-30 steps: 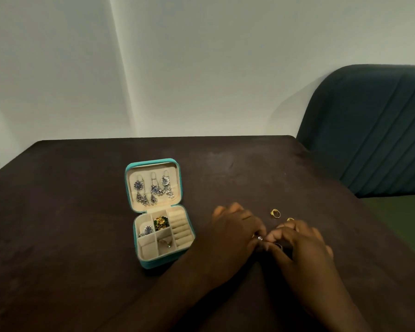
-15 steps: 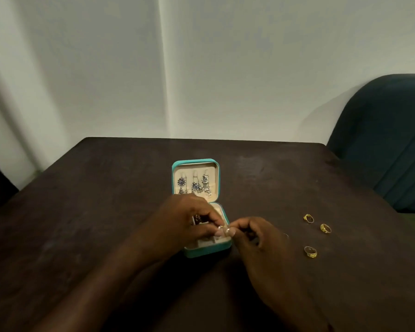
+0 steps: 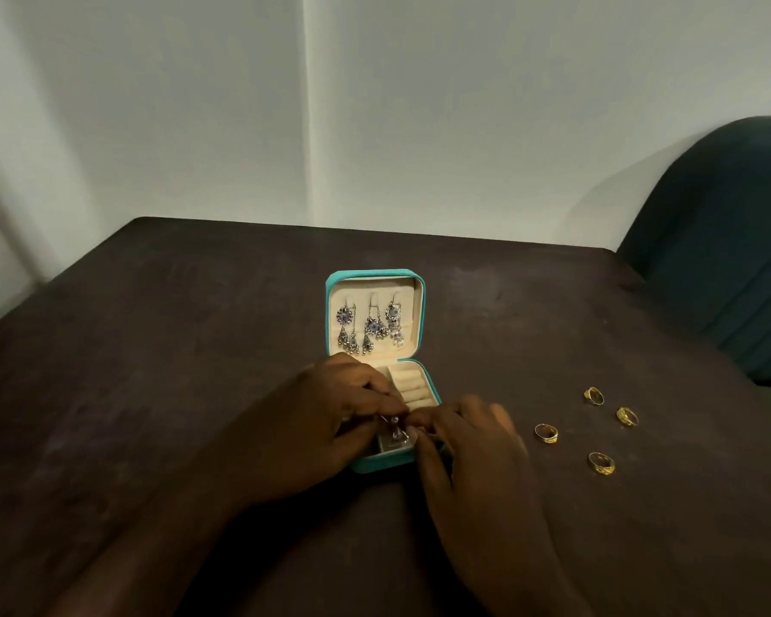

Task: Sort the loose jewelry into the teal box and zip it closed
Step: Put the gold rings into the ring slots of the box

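My head view is dim and flat: soft light reaches the pale wall (image 3: 464, 104), where the chair (image 3: 722, 242) throws a faint shadow to its left, while the dark table (image 3: 152, 349) returns only a dull sheen. The right hand (image 3: 477, 443) is smeared by motion blur, the silver earring (image 3: 395, 431) at its fingertips is too soft to read, and both forearms (image 3: 152, 549) sink into near-black at the bottom. The gold rings (image 3: 546, 433) catch small glints, and the table's edges bow with the wide lens.

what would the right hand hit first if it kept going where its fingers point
The right hand points left: first the small silver piece both hands pinch over the teal box, then probably the left hand, though depth is unclear.
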